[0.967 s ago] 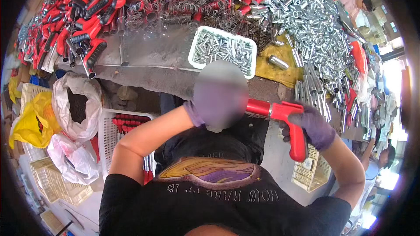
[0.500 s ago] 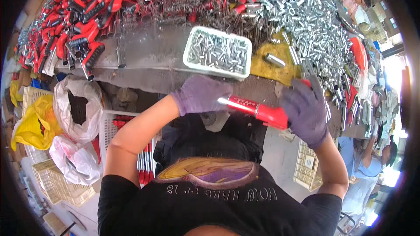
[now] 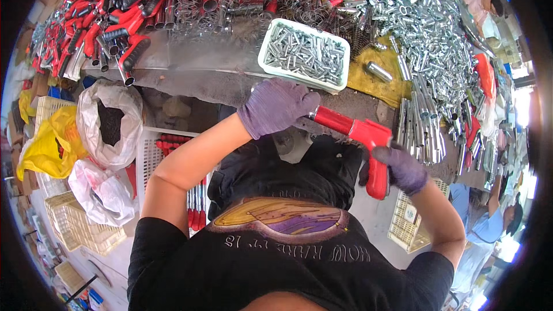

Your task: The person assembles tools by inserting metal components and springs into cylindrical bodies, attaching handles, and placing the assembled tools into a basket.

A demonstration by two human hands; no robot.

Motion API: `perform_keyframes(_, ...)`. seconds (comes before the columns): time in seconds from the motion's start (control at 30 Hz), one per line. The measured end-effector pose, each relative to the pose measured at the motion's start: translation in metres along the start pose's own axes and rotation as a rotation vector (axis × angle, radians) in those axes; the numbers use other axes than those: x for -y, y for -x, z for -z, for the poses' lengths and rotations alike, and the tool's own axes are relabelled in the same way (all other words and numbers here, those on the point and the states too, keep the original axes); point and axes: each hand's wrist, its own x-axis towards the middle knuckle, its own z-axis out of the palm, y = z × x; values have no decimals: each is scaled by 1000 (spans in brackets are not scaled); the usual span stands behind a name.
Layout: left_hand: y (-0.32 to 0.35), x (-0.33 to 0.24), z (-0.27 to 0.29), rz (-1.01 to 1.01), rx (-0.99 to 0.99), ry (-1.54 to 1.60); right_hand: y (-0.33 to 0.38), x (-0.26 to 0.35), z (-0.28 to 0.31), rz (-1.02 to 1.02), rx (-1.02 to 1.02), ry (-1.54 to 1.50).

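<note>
Both my gloved hands hold a red pistol-shaped tool [image 3: 370, 133] with a tubular body and an angled handle, in front of my chest. The fingers of my left hand [image 3: 277, 107] are wrapped round the silvery end of its tube. My right hand [image 3: 405, 168] grips the handle from the outer side, and some of its fingers are hidden behind it. Just beyond my left hand stands a white tray [image 3: 265, 57] filled with short metal pins [image 3: 305, 52]. A single metal cylinder [image 3: 379, 71] lies on a yellow cloth [image 3: 368, 83] beside the tray.
Red tools with black grips [image 3: 135, 52] are heaped at the far left, springs [image 3: 230, 0] behind the tray, metal tubes [image 3: 429, 40] at the right. Sacks [image 3: 103, 196] and plastic crates [image 3: 75, 219] stand at my left. Another crate [image 3: 409, 219] and a person [image 3: 489, 222] are at the right.
The tool has turned so its handle points down towards me. My right hand has moved down from beside the body onto the handle. My left hand stays at the tube's end.
</note>
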Motion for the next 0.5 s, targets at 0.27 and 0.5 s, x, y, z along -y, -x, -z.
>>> perform_keyframes(0.27, -6, -1, 15, -5, 6, 121, -8, -18, -9, 68, -99, 224)
perform_keyframes(0.5, -15, 17, 69, 178, -590, 81, 2, 0, -14, 161, 58, -325)
